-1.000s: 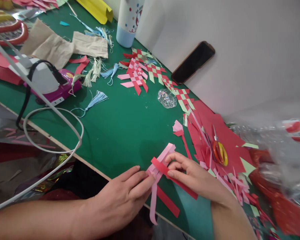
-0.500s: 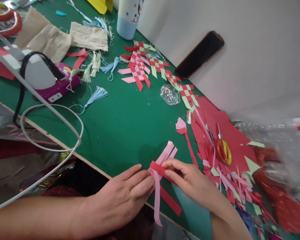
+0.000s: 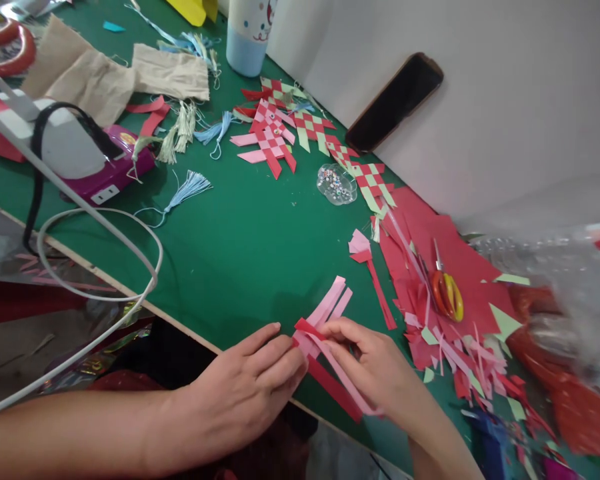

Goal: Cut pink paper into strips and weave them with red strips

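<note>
Near the table's front edge, I hold a partly woven piece of pink strips [image 3: 329, 301] and red paper strips [image 3: 336, 392]. My left hand [image 3: 267, 377] presses its left end between closed fingers, the fingertips partly hidden. From the right, my right hand [image 3: 367, 353] pinches the weave with thumb and index finger. A long pink strip [image 3: 349, 381] now crosses over the red and passes beneath this hand toward the lower right. Two pink ends stick out toward the back. Beyond my right hand lies a folded pink and red piece [image 3: 361, 245] with a long red tail.
Woven paper fish [image 3: 273, 143] lie along the wall beside a clear dish of small beads [image 3: 337, 185]. Scissors [image 3: 447, 293] rest on red paper at right, near scraps. A power strip [image 3: 105, 163], white cable [image 3: 155, 267], tassels [image 3: 187, 190] and cup [image 3: 247, 40] stand left and back.
The loose pink strip, which hung down toward the table's edge, has swung up and right across the red strip. My right hand shifted slightly; my left hand keeps its hold.
</note>
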A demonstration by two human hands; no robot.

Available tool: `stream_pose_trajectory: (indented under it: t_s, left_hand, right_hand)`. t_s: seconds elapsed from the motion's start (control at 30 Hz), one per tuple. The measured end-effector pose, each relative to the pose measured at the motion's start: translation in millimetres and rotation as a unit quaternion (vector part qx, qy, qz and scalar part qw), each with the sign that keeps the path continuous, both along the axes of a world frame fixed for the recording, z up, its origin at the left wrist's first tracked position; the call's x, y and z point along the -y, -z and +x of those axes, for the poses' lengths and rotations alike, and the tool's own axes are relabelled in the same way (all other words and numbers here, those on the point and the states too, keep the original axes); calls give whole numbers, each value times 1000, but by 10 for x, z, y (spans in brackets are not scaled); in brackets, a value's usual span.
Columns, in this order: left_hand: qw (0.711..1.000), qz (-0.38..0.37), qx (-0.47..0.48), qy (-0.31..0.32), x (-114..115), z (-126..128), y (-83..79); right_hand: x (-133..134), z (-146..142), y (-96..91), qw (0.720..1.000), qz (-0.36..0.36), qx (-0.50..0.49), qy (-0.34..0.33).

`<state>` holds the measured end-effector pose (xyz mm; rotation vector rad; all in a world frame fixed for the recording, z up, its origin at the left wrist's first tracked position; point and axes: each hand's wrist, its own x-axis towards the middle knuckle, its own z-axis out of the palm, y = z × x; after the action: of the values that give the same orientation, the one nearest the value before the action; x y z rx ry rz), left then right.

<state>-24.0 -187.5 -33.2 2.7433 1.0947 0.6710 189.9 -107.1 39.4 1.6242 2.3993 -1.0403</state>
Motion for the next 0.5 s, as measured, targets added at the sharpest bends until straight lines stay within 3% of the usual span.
stream_pose_trajectory:
  t_s: [0.13,0.5]
  left_hand:
    - [1000,7,-4,1,-6,-13,-39]
    - [1000,-2,-18,-6,-31,19,-61]
  right_hand:
    - [-9,5,14,999,35,4,-6]
    - [-18,69,-17,1000,8,14,6]
